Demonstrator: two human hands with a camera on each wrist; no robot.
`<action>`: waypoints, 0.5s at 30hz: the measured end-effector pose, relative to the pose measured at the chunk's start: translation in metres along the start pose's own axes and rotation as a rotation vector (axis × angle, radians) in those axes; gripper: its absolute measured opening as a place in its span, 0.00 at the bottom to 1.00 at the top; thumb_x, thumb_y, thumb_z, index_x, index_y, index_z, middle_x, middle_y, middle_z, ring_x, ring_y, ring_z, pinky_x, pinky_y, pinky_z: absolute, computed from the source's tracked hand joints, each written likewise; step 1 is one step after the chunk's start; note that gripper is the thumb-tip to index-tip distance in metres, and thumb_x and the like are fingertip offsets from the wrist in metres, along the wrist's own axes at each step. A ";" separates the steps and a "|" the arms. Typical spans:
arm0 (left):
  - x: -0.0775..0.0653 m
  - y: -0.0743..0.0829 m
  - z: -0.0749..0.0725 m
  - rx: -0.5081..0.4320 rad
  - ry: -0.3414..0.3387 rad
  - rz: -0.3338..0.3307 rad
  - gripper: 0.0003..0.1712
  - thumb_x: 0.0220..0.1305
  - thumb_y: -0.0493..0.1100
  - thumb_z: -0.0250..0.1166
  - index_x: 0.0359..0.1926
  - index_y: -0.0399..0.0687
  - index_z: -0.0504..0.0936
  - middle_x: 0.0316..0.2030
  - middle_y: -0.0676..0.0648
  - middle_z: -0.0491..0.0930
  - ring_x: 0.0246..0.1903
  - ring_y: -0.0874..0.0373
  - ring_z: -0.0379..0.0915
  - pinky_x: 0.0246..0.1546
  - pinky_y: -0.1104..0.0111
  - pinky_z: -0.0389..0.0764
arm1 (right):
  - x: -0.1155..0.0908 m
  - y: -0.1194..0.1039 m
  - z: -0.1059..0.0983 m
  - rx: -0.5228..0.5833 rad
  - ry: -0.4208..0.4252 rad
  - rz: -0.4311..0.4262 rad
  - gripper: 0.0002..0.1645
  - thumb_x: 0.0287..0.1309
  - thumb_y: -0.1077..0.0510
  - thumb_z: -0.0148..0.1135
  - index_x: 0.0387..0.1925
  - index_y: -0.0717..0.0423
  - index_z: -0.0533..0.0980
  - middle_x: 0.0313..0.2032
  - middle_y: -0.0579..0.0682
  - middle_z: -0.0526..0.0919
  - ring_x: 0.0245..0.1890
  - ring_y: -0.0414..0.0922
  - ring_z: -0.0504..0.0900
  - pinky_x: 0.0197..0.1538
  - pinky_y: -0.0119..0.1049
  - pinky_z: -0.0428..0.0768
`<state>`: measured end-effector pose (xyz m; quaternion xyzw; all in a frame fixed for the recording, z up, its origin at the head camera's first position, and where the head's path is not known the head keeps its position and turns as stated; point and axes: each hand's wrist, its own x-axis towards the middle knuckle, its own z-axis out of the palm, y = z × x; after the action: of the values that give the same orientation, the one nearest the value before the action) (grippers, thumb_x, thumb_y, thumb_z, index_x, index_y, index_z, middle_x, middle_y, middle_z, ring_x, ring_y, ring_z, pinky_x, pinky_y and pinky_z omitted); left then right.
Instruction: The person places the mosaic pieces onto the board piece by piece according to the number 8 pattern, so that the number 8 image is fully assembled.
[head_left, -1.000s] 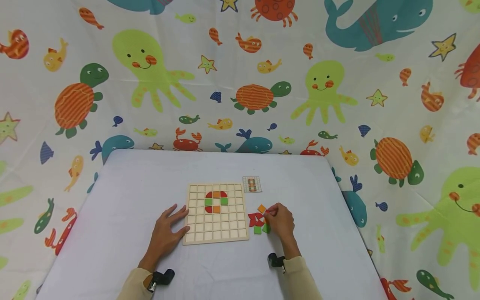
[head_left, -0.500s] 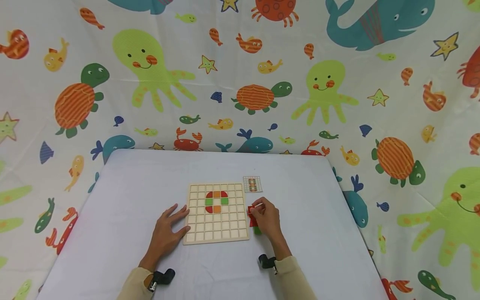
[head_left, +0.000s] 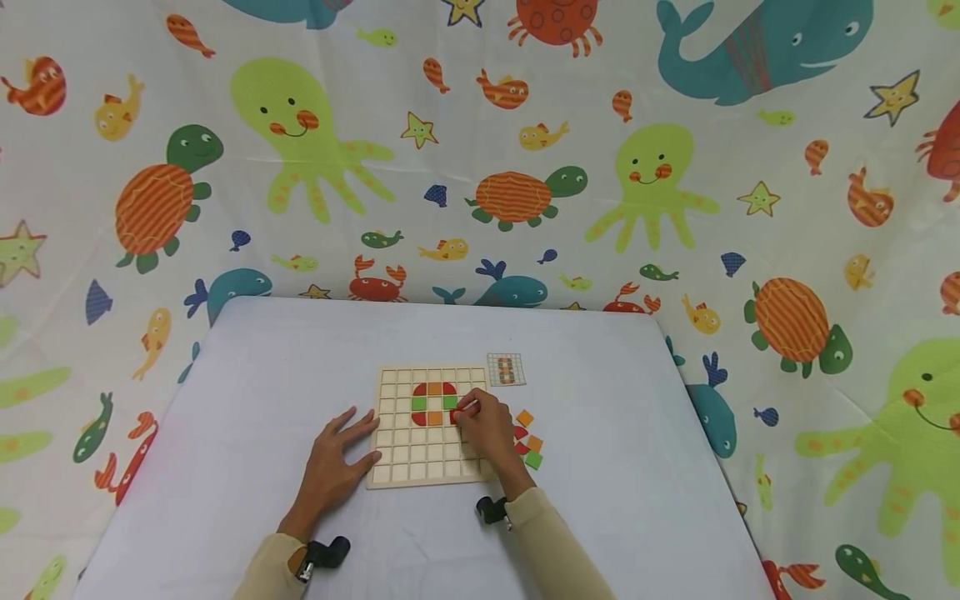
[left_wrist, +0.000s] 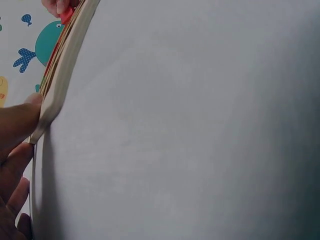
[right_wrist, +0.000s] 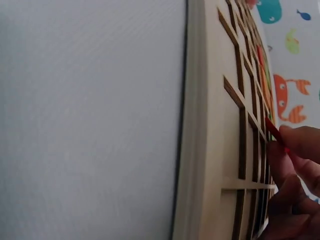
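A wooden grid board lies on the table and holds a small ring of red, orange and green tiles. My right hand is over the board and pinches a red tile at the ring's lower right corner. The right wrist view shows that red tile edge-on between my fingertips, just above the board. My left hand lies flat on the table. Its straight fingers touch the board's left edge.
Loose orange, red and green tiles lie just right of the board. A small pattern card sits past the board's far right corner. The table is white, with a sea-animal curtain around it.
My right hand lifted a red tile from the loose pile and carried it left onto the board, uncovering the remaining tiles. The left hand stayed put.
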<state>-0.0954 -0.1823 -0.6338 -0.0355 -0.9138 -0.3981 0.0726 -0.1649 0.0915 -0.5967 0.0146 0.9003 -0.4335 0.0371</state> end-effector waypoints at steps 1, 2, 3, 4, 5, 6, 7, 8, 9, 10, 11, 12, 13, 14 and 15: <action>0.000 0.000 0.000 0.003 0.003 0.006 0.35 0.58 0.39 0.80 0.67 0.45 0.83 0.71 0.41 0.78 0.77 0.32 0.61 0.72 0.29 0.62 | 0.000 -0.001 0.001 -0.013 0.004 0.008 0.06 0.65 0.52 0.74 0.38 0.44 0.82 0.26 0.42 0.83 0.26 0.40 0.78 0.28 0.34 0.72; 0.000 0.000 0.000 0.008 0.006 0.011 0.35 0.57 0.39 0.80 0.67 0.45 0.83 0.71 0.41 0.79 0.77 0.32 0.62 0.72 0.29 0.62 | 0.000 -0.003 0.003 -0.026 0.005 0.016 0.06 0.65 0.52 0.74 0.38 0.44 0.82 0.26 0.42 0.82 0.26 0.41 0.78 0.28 0.34 0.72; 0.000 0.000 0.000 0.011 0.009 0.016 0.34 0.57 0.39 0.80 0.67 0.45 0.83 0.70 0.41 0.79 0.76 0.32 0.62 0.72 0.29 0.62 | 0.000 -0.004 0.004 -0.035 0.008 0.025 0.06 0.64 0.52 0.74 0.38 0.44 0.82 0.25 0.42 0.82 0.25 0.41 0.78 0.27 0.34 0.72; 0.000 0.000 0.000 0.013 0.013 0.020 0.34 0.57 0.39 0.80 0.66 0.45 0.84 0.70 0.41 0.79 0.76 0.31 0.62 0.71 0.29 0.63 | 0.000 -0.005 0.005 -0.047 0.010 0.031 0.06 0.64 0.52 0.74 0.38 0.44 0.82 0.25 0.42 0.81 0.25 0.40 0.77 0.27 0.34 0.71; 0.000 0.001 0.000 0.015 0.017 0.024 0.34 0.57 0.39 0.80 0.66 0.44 0.84 0.70 0.41 0.79 0.76 0.31 0.63 0.71 0.29 0.63 | 0.000 -0.005 0.006 -0.064 0.013 0.035 0.06 0.64 0.52 0.74 0.37 0.43 0.82 0.24 0.42 0.81 0.25 0.40 0.77 0.26 0.33 0.70; 0.000 0.001 0.000 0.017 0.020 0.029 0.34 0.56 0.39 0.80 0.66 0.44 0.84 0.69 0.41 0.80 0.75 0.31 0.63 0.71 0.29 0.63 | 0.000 -0.006 0.007 -0.076 0.015 0.038 0.06 0.64 0.52 0.74 0.37 0.43 0.82 0.24 0.42 0.81 0.24 0.40 0.77 0.25 0.33 0.70; 0.000 0.001 -0.001 0.013 0.021 0.031 0.34 0.56 0.39 0.80 0.66 0.44 0.84 0.69 0.41 0.80 0.75 0.31 0.63 0.71 0.29 0.63 | 0.000 -0.006 0.008 -0.093 0.018 0.035 0.06 0.64 0.52 0.74 0.37 0.43 0.82 0.23 0.41 0.80 0.24 0.39 0.76 0.25 0.33 0.70; 0.000 0.001 -0.001 0.010 0.022 0.031 0.34 0.57 0.38 0.80 0.66 0.44 0.84 0.69 0.41 0.80 0.76 0.31 0.63 0.71 0.29 0.63 | 0.001 -0.006 0.009 -0.106 0.021 0.031 0.06 0.65 0.52 0.74 0.36 0.42 0.82 0.23 0.41 0.80 0.23 0.39 0.76 0.24 0.32 0.69; 0.000 0.002 -0.001 0.006 0.020 0.030 0.34 0.57 0.38 0.80 0.66 0.44 0.84 0.70 0.41 0.80 0.76 0.31 0.63 0.72 0.29 0.62 | 0.001 -0.006 0.009 -0.119 0.023 0.030 0.06 0.65 0.51 0.74 0.36 0.42 0.81 0.23 0.41 0.80 0.23 0.39 0.76 0.23 0.32 0.69; 0.000 0.002 -0.001 0.005 0.020 0.029 0.34 0.57 0.38 0.80 0.66 0.44 0.84 0.70 0.41 0.80 0.76 0.31 0.63 0.72 0.29 0.63 | 0.001 -0.006 0.010 -0.128 0.026 0.024 0.06 0.65 0.51 0.74 0.36 0.42 0.81 0.22 0.41 0.80 0.22 0.38 0.75 0.23 0.32 0.69; 0.000 0.002 -0.001 0.004 0.019 0.029 0.34 0.57 0.38 0.80 0.66 0.44 0.84 0.70 0.41 0.80 0.76 0.31 0.62 0.72 0.29 0.63 | 0.001 -0.007 0.010 -0.133 0.030 0.019 0.07 0.64 0.51 0.74 0.36 0.42 0.82 0.22 0.40 0.80 0.22 0.38 0.75 0.23 0.32 0.69; 0.000 0.001 -0.001 0.005 0.018 0.029 0.34 0.57 0.38 0.80 0.66 0.44 0.84 0.70 0.41 0.79 0.76 0.31 0.62 0.72 0.29 0.63 | 0.000 -0.007 0.011 -0.137 0.033 0.014 0.07 0.64 0.51 0.75 0.36 0.42 0.82 0.22 0.40 0.80 0.22 0.38 0.75 0.23 0.32 0.69; 0.000 0.001 -0.001 0.003 0.016 0.027 0.34 0.57 0.38 0.80 0.66 0.44 0.84 0.70 0.41 0.79 0.76 0.31 0.62 0.72 0.29 0.63 | 0.000 -0.006 0.011 -0.142 0.033 0.006 0.07 0.64 0.51 0.75 0.36 0.43 0.82 0.22 0.40 0.79 0.23 0.38 0.75 0.23 0.32 0.69; 0.000 0.001 -0.001 0.006 0.015 0.024 0.34 0.57 0.38 0.80 0.66 0.44 0.83 0.70 0.41 0.79 0.76 0.31 0.62 0.72 0.29 0.63 | 0.000 -0.007 0.012 -0.146 0.035 0.001 0.07 0.64 0.51 0.75 0.36 0.43 0.82 0.22 0.40 0.79 0.23 0.38 0.75 0.22 0.32 0.69; 0.000 0.001 0.000 0.005 0.013 0.021 0.34 0.57 0.38 0.80 0.67 0.44 0.83 0.70 0.41 0.79 0.76 0.32 0.62 0.72 0.29 0.62 | -0.001 -0.007 0.012 -0.146 0.036 -0.003 0.07 0.63 0.51 0.76 0.36 0.43 0.82 0.22 0.40 0.79 0.23 0.38 0.75 0.23 0.32 0.69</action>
<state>-0.0955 -0.1821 -0.6330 -0.0424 -0.9138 -0.3954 0.0827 -0.1640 0.0780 -0.5990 0.0183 0.9301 -0.3663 0.0213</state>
